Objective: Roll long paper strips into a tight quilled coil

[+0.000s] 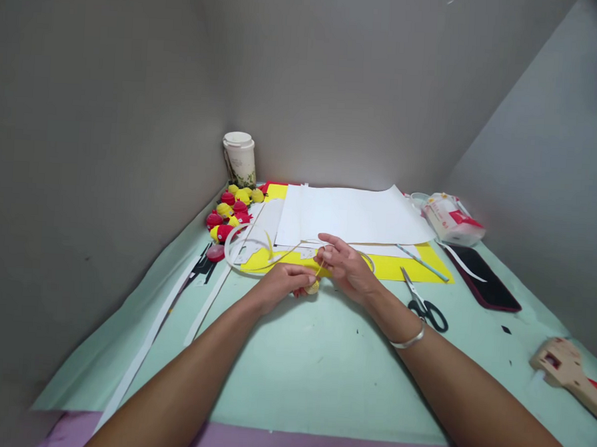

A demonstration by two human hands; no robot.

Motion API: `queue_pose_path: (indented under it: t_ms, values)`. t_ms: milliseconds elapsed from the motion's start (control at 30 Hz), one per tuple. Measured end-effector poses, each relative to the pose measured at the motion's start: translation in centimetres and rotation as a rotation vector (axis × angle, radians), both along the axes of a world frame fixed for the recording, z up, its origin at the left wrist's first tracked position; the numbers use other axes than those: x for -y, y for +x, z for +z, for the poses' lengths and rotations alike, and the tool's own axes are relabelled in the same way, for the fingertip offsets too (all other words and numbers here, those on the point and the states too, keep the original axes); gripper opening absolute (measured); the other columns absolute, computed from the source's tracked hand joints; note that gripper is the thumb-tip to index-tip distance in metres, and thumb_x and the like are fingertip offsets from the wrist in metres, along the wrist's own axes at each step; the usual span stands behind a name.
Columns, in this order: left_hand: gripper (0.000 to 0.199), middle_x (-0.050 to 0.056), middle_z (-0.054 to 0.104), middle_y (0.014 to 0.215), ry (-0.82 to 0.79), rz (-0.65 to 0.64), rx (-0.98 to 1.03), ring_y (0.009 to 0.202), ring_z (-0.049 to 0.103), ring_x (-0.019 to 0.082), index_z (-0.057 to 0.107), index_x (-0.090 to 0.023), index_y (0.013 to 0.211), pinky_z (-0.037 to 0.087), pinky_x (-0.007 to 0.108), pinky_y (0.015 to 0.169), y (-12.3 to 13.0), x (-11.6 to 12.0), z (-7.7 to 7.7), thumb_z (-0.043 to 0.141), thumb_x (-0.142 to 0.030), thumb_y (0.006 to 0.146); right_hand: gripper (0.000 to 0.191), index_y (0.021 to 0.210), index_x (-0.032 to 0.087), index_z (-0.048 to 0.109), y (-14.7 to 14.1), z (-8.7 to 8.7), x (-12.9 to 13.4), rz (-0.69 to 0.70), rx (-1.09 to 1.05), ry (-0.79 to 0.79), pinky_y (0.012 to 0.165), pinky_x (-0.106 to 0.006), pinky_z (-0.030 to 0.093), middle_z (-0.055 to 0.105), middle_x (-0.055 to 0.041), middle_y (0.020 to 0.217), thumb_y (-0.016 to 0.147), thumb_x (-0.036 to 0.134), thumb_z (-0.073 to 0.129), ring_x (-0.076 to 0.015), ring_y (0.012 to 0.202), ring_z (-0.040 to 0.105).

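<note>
My left hand (285, 284) is closed around a small yellow rounded paper piece (314, 288), a little above the mat, with a bit of red by the fingertips. My right hand (349, 269) pinches a thin yellowish strip (321, 265) that runs down to the yellow piece. Its index finger is stretched out, and the fingertips partly hide the strip. Beyond both hands lies a loosely curled, pale narrow paper strip (230, 244). Several red and yellow paper balls (240, 207) are heaped at the back left.
White sheets (349, 216) lie over yellow paper (431, 265) at the back. Black-handled scissors (427, 310), a phone (486, 280), a tissue pack (453, 218) and a glue gun (565, 371) are on the right. A lidded cup (240, 160) stands back left; long white strips (152, 336) lie left.
</note>
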State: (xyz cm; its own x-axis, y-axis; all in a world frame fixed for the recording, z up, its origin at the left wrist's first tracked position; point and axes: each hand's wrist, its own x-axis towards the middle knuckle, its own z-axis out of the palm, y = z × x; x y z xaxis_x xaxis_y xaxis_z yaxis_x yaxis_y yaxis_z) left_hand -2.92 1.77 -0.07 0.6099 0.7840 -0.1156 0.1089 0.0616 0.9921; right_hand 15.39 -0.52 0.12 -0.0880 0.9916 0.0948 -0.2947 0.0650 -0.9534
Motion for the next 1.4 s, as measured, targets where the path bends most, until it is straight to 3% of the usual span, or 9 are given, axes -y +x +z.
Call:
queue_pose_path:
  t_ms: [167, 333, 500, 633, 800, 1000, 1133, 1267, 1400]
  values:
    - [0.024, 0.007, 0.065, 0.072, 0.02, -0.026, -0.034, 0.062, 0.051, 0.015, 0.075, -0.015, 0.082, 0.038, 0.027, 0.059, -0.1, 0.0, 0.1, 0.066, -0.036, 0.074, 0.048, 0.118, 0.023, 0.054, 1.2, 0.8, -0.3, -0.06, -0.16, -0.016, 0.083, -0.033, 0.05, 0.062, -0.0009, 0.087, 0.074, 0.032, 0.069, -0.0162, 0.084, 0.06]
    - [0.025, 0.007, 0.065, 0.071, 0.025, -0.022, -0.041, 0.06, 0.051, 0.015, 0.076, -0.015, 0.084, 0.037, 0.026, 0.057, -0.1, -0.1, 0.1, 0.067, -0.036, 0.074, 0.037, 0.107, 0.026, 0.059, 3.5, 1.6, -0.9, -0.161, -0.383, -0.004, 0.08, -0.028, 0.052, 0.061, 0.0023, 0.084, 0.072, 0.029, 0.072, -0.0125, 0.079, 0.061]
    - [0.024, 0.008, 0.065, 0.073, -0.023, -0.016, -0.058, 0.061, 0.049, 0.014, 0.076, -0.014, 0.085, 0.035, 0.025, 0.056, -0.2, -0.2, 0.2, 0.068, -0.034, 0.074, 0.034, 0.1, 0.029, 0.061, 6.3, 2.3, -1.4, -0.272, -0.594, 0.039, 0.075, -0.02, 0.053, 0.063, 0.0065, 0.086, 0.071, 0.017, 0.074, -0.0067, 0.077, 0.062]
    - [0.027, 0.009, 0.064, 0.074, -0.083, -0.001, -0.025, 0.062, 0.049, 0.014, 0.075, -0.012, 0.087, 0.035, 0.026, 0.057, -0.3, -0.4, 0.1, 0.068, -0.035, 0.074, 0.033, 0.098, 0.028, 0.062, 8.1, 2.5, -1.7, -0.417, -0.651, 0.062, 0.076, -0.019, 0.053, 0.065, 0.0059, 0.097, 0.07, 0.013, 0.073, -0.0065, 0.087, 0.064]
    - [0.029, 0.007, 0.064, 0.076, -0.15, 0.004, 0.036, 0.064, 0.05, 0.012, 0.073, -0.011, 0.087, 0.037, 0.025, 0.06, -0.4, -0.6, -0.1, 0.069, -0.037, 0.074, 0.026, 0.102, 0.026, 0.062, 8.5, 2.1, -1.9, -0.537, -0.609, 0.051, 0.079, -0.019, 0.053, 0.064, 0.0025, 0.111, 0.077, 0.025, 0.07, -0.008, 0.097, 0.063]
    - [0.03, 0.007, 0.063, 0.076, -0.163, -0.003, 0.021, 0.065, 0.051, 0.012, 0.072, -0.011, 0.087, 0.037, 0.025, 0.061, -0.4, -0.7, -0.4, 0.069, -0.038, 0.075, 0.02, 0.096, 0.022, 0.064, 7.9, 2.1, -1.8, -0.432, -0.541, -0.076, 0.068, -0.018, 0.056, 0.066, -0.002, 0.102, 0.084, 0.037, 0.064, -0.0094, 0.083, 0.065]
    - [0.03, 0.008, 0.063, 0.077, -0.161, 0.0, 0.002, 0.066, 0.051, 0.012, 0.073, -0.01, 0.088, 0.037, 0.025, 0.061, -0.4, -0.7, -0.4, 0.069, -0.037, 0.074, 0.022, 0.095, 0.019, 0.064, 7.6, 2.0, -1.7, -0.332, -0.353, -0.208, 0.053, -0.016, 0.054, 0.067, -0.0042, 0.094, 0.084, 0.038, 0.065, -0.0103, 0.071, 0.065]
    - [0.029, 0.008, 0.063, 0.076, -0.155, -0.014, -0.001, 0.065, 0.051, 0.012, 0.073, -0.01, 0.086, 0.037, 0.025, 0.061, -0.3, -0.5, 0.0, 0.069, -0.036, 0.074, 0.033, 0.097, 0.014, 0.064, 7.0, 1.6, -1.5, -0.114, -0.148, -0.361, 0.044, -0.018, 0.051, 0.069, -0.0092, 0.087, 0.088, 0.045, 0.059, -0.0118, 0.061, 0.063]
    - [0.026, 0.007, 0.063, 0.073, -0.142, -0.016, -0.014, 0.063, 0.05, 0.012, 0.073, -0.01, 0.083, 0.037, 0.026, 0.059, -0.2, -0.3, 0.3, 0.069, -0.034, 0.073, 0.044, 0.099, 0.01, 0.065, 6.3, 2.0, -1.0, 0.102, -0.182, -0.394, 0.043, -0.018, 0.048, 0.071, -0.0098, 0.081, 0.094, 0.05, 0.046, -0.0085, 0.049, 0.057]
